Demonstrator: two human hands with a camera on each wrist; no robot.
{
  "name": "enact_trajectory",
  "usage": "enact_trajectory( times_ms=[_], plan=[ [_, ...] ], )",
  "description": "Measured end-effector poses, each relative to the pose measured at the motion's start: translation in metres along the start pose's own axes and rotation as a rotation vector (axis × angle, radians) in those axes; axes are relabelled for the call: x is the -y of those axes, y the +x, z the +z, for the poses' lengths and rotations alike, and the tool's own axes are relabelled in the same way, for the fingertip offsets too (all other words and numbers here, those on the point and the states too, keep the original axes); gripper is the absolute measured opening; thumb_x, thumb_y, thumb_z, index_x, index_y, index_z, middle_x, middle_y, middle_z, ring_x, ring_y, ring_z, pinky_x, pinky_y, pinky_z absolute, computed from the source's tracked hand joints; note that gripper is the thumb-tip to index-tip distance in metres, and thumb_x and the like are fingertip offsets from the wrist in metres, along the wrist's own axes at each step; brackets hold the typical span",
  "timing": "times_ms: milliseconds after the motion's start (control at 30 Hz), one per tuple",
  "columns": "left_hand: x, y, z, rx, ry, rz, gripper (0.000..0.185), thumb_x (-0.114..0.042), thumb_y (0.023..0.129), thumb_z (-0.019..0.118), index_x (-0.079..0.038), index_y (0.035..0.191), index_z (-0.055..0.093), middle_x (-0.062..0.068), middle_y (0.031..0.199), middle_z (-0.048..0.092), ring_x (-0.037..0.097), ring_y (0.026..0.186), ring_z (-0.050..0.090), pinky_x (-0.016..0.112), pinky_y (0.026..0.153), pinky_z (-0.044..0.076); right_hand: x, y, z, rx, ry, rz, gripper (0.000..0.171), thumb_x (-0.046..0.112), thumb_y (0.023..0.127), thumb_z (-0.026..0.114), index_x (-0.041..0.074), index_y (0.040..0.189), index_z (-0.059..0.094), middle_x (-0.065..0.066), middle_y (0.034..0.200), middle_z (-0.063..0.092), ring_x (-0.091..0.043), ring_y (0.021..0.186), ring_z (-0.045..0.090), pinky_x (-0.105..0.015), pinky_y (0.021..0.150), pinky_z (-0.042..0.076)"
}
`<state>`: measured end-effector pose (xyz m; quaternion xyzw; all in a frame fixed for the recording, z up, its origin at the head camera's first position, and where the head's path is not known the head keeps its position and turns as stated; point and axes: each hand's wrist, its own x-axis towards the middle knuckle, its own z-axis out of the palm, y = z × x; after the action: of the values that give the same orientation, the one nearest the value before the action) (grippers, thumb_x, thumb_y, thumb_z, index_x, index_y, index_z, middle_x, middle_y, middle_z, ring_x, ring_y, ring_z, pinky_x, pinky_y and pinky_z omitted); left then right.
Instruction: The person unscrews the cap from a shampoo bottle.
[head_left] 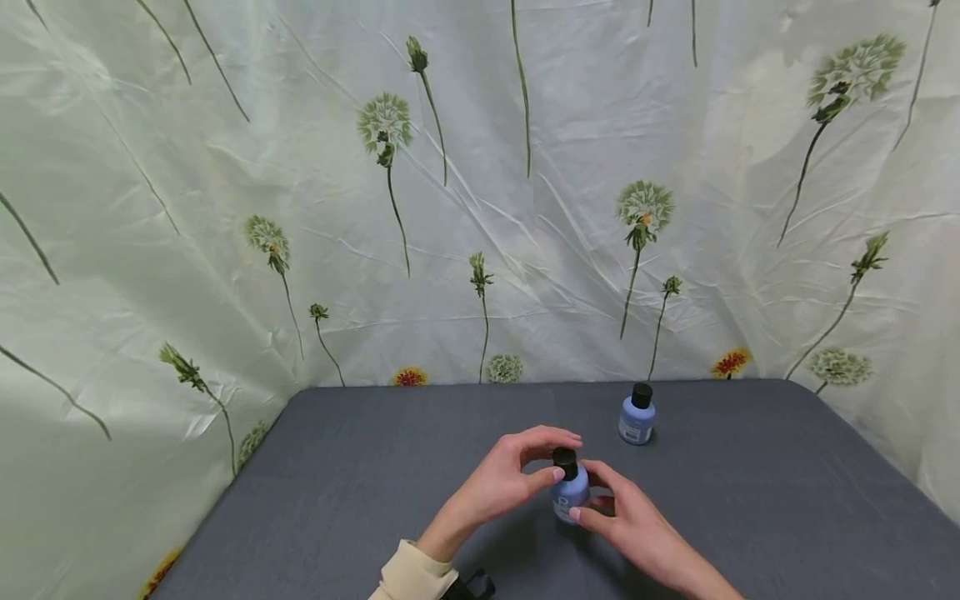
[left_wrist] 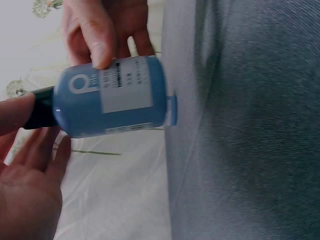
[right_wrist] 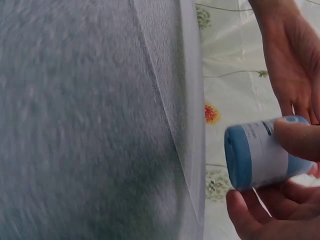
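Observation:
Both hands hold a small blue bottle (head_left: 572,493) with a black cap (head_left: 564,457) just over the grey table (head_left: 360,467), near its front middle. My left hand (head_left: 561,458) pinches the cap between thumb and fingers. My right hand (head_left: 587,493) grips the bottle's body from the right. In the left wrist view the blue bottle (left_wrist: 112,97) shows its white label, with the left thumb on the black cap (left_wrist: 42,107). The right wrist view shows the blue bottle (right_wrist: 260,155) from its base, my right hand's thumb (right_wrist: 300,137) across it. Whether the base touches the table is unclear.
A second blue bottle (head_left: 637,414) with a black cap stands upright on the table, behind and to the right of my hands. A pale cloth printed with dandelions (head_left: 480,183) hangs behind the table and along both its sides.

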<state>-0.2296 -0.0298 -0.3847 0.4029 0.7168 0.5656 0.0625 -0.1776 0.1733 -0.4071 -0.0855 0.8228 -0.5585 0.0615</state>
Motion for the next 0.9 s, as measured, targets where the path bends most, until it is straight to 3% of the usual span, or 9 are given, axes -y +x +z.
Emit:
enact_trajectory(
  times_ms=[133,367,667,900],
  plan=[
    [0.002,0.0,-0.001,0.034,-0.111,0.004,0.034,0.0,0.096,0.06,-0.011,0.128,0.065,0.008,0.132,0.062,0.015,0.125,0.054,0.032,0.107,0.037,-0.001,0.0,0.003,0.0,0.026,-0.018,0.061,0.022,0.087,0.077,0.0,0.135,0.046,-0.015,0.133,0.055,-0.034,0.124,0.051,-0.051,0.099,0.044],
    [0.003,-0.001,-0.003,-0.001,-0.127,-0.026,0.03,-0.001,0.094,0.064,-0.01,0.123,0.068,0.006,0.119,0.068,0.016,0.114,0.062,0.035,0.101,0.044,-0.001,0.001,0.005,0.049,0.142,-0.055,0.058,0.016,0.091,0.072,-0.002,0.137,0.041,-0.02,0.136,0.051,-0.035,0.128,0.049,-0.047,0.101,0.042],
    [0.003,-0.001,-0.002,-0.139,-0.075,-0.061,0.029,-0.007,0.087,0.075,-0.011,0.115,0.071,-0.001,0.11,0.069,0.014,0.105,0.066,0.03,0.087,0.052,0.002,-0.001,0.012,-0.086,-0.025,-0.026,0.055,0.02,0.086,0.078,0.003,0.131,0.05,-0.014,0.129,0.058,-0.032,0.121,0.055,-0.047,0.097,0.046],
    [0.003,-0.002,-0.004,-0.151,-0.086,-0.079,0.03,-0.01,0.086,0.077,-0.016,0.115,0.071,0.0,0.11,0.068,0.016,0.105,0.066,0.029,0.087,0.052,0.005,-0.001,0.007,-0.136,-0.059,0.014,0.054,0.02,0.083,0.081,0.007,0.128,0.054,-0.007,0.127,0.059,-0.027,0.12,0.055,-0.051,0.098,0.044]
  ],
)
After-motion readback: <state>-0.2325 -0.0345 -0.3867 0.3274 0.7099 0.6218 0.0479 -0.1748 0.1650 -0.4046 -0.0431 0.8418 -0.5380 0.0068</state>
